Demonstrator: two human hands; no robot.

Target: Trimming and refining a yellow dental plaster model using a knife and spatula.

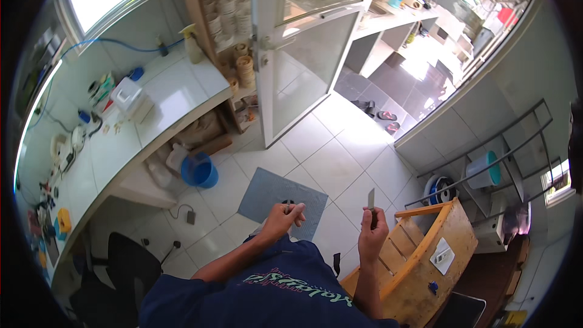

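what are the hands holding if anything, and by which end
The right hand holds a flat greyish strip by its lower end, its upper end sticking up. Whether the left hand holds anything cannot be told.

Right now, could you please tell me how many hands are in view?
2: the left hand, in front of the grey mat, and the right hand, holding a flat strip near the wooden table. No others show.

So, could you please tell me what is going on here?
A person's right hand holds up a thin, flat, blade-like piece. The left hand is in front of the body; whether it grips anything is unclear. A grey mat lies on the tiled floor ahead, and the glazed door stands open.
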